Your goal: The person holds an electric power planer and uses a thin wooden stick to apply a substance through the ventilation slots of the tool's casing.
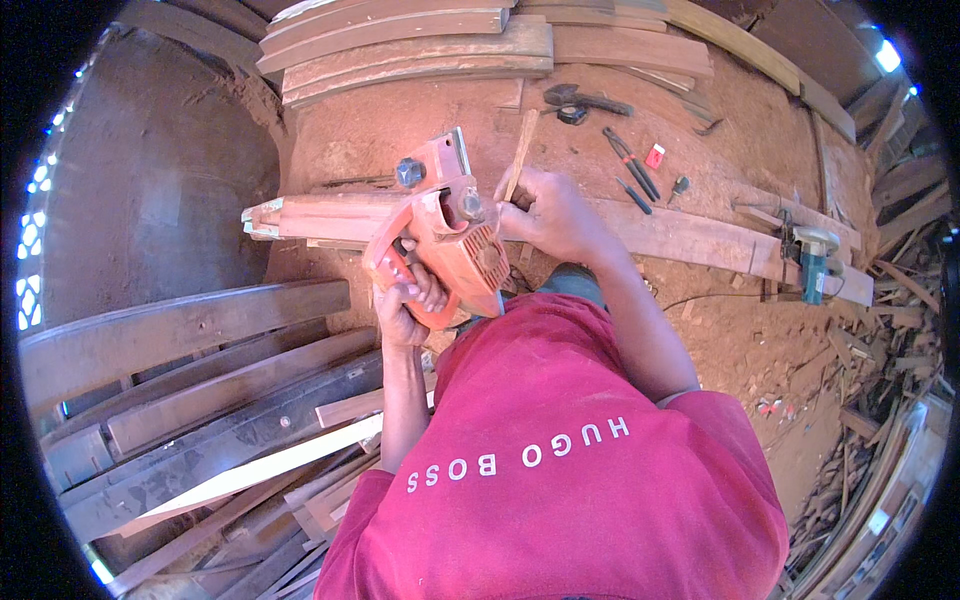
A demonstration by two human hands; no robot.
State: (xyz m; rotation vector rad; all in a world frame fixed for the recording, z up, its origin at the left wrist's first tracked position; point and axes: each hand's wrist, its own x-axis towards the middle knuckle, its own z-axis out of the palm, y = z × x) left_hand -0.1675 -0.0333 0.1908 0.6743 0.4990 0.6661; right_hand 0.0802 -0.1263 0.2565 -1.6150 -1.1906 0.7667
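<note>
An orange electric planer [470, 262] is tilted up in front of my body, its dark front knob toward the far side. My left hand [408, 305] is wrapped round its handle. A thin strip of wood [522, 150] stands up from my right hand [560, 215], pinched between thumb and fingers beside the planer's side opening. Whether the strip's lower end reaches into that opening is hidden by the fingers. Behind the planer lies a long wooden piece [325, 217], partly covered by the tool.
Curved boards [420, 50] are stacked at the far side. Pliers [632, 162], a small red box [655, 156] and a black-headed tool [600, 103] lie on the dusty ground. At right a teal power tool [815, 270] rests on a long plank [690, 233]. More timber [180, 335] fills the left.
</note>
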